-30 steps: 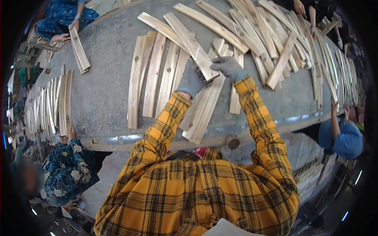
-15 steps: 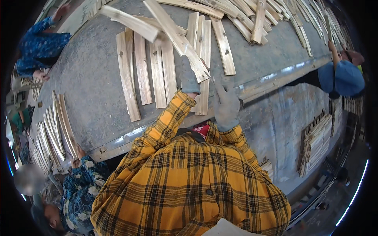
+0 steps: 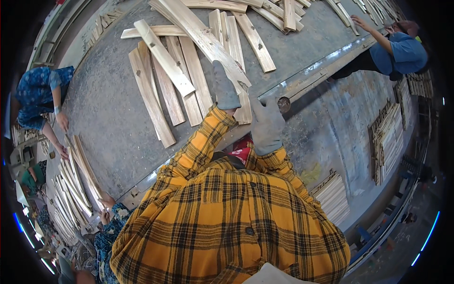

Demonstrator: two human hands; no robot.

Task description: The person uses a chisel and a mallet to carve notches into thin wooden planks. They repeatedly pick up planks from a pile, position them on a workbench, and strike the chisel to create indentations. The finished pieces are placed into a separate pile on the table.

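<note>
The left grip [image 3: 225, 89], in a grey glove, is closed on a long board [image 3: 204, 40]. It holds the board near the end that is close to the person's body. Some of its fingers are hidden, so I can't see just how they bend. The long board slants over the big grey counter [image 3: 106, 99], with its far end up at the top left and its near end, which looks rough and chipped, between the two hands.

The right grip [image 3: 267, 124] has a grey glove too. It is just below the chipped end, with its fingers pointing up that way. I can't tell if it is pinching anything. A dark round knob [image 3: 283, 104] at the counter's edge is just beside it.

To the left of the long board, a short board [image 3: 164, 57] lies slantwise on top of a row of boards [image 3: 151, 102]. To the right, a board with a dark knot [image 3: 255, 42] lies on the counter. More boards sit in a messy pile [image 3: 280, 15] at the top.

A person in a blue shirt [image 3: 402, 52] is on the right. Another person, in blue patterned clothes [image 3: 40, 94], reaches toward thin boards [image 3: 71, 184] on the left. A neat stack [image 3: 333, 196] is low on the right.
</note>
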